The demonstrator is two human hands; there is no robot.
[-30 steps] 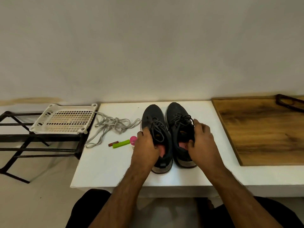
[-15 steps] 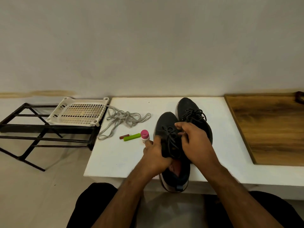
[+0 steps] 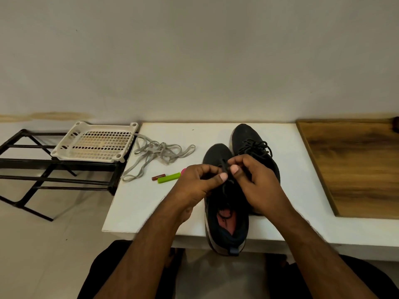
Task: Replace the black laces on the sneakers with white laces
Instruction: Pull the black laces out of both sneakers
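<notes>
**Both hands pinching at centre**

Both forearms bare, reaching forward from the bottom edge and converging toward the middle. Left hand (image 3: pixel 197 182) palm turned inward, fingers curled, thumb tip pressed against the forefinger in a pinch on the lace (image 3: pixel 226 169). Right hand (image 3: pixel 257 180) mirrors it, back of hand up and outward, thumb and forefinger pinched on the same lace. The two thumbs sit just beside each other, nails facing the camera. Wrists slightly bent, well apart.
</notes>
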